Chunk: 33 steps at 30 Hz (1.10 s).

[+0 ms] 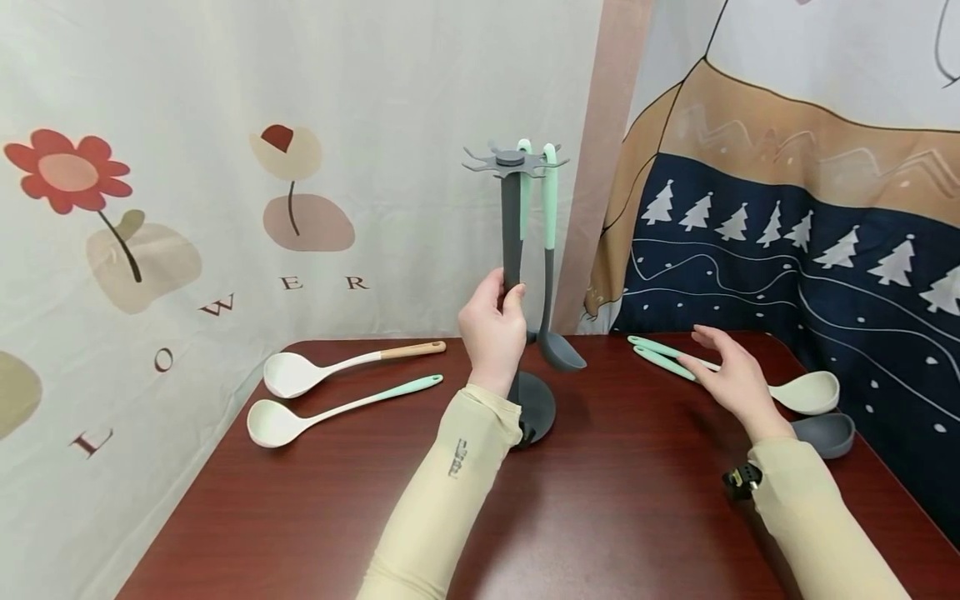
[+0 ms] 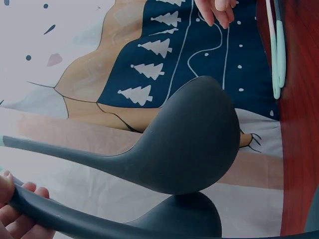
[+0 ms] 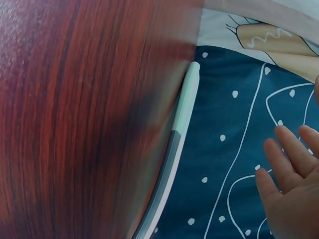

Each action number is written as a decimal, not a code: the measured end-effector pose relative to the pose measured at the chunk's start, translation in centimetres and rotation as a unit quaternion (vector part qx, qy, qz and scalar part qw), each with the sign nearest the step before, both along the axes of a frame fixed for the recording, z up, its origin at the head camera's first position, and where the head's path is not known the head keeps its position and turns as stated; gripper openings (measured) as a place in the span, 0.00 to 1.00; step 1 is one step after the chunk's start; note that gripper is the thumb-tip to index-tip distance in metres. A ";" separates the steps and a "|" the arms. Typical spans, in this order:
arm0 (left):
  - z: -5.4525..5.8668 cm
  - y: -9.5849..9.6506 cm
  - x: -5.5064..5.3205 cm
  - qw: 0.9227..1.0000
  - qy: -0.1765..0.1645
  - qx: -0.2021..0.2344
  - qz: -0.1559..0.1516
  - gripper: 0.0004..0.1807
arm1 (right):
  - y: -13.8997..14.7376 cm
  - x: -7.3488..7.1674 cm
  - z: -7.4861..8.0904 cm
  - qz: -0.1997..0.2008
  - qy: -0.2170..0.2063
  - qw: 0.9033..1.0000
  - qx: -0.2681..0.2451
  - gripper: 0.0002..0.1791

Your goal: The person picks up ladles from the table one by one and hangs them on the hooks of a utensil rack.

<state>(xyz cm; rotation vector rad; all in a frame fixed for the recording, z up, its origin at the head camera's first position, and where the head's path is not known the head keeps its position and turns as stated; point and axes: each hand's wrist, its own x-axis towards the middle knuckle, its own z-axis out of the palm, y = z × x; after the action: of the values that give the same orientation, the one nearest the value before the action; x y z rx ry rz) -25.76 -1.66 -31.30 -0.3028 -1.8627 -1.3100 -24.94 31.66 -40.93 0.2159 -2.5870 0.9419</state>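
Observation:
My left hand (image 1: 495, 333) grips the dark grey post of a utensil stand (image 1: 511, 217), fingers and thumb wrapped round it. From the stand's hooked top hangs a grey ladle (image 1: 561, 352) with a mint handle; its bowl fills the middle of the left wrist view. Another mint-handled utensil (image 1: 525, 208) hangs behind it, mostly hidden by post and hand. On the right, my right hand (image 1: 738, 383) hovers over a white spoon (image 1: 810, 392) and a grey one (image 1: 828, 435), both mint-handled. Its fingers (image 3: 281, 164) are spread and hold nothing, apart from the handles in the right wrist view.
At the table's left lie a white ladle with a wooden handle (image 1: 292, 376) and a white ladle with a mint handle (image 1: 276, 423). The stand's round base (image 1: 536, 408) rests on the reddish-brown table (image 1: 622, 508). Printed curtains (image 1: 420, 167) hang behind.

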 end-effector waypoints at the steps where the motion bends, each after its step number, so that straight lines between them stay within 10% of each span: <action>1: 0.0 0.0 0.0 1.000 0.003 0.000 0.004 0.07 | 0.0 -0.1 0.0 -0.001 -0.001 1.000 0.002 0.34; 33: -1.6 1.8 -1.0 0.998 0.023 0.001 0.061 0.08 | 0.4 -0.7 -0.8 0.003 -0.031 0.999 0.022 0.36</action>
<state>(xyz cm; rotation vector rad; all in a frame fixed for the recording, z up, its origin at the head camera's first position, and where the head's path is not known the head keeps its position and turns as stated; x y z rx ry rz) -26.77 0.13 -32.88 -0.2137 -1.8121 -1.2134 -25.64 32.02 -41.69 0.2092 -2.6675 0.9070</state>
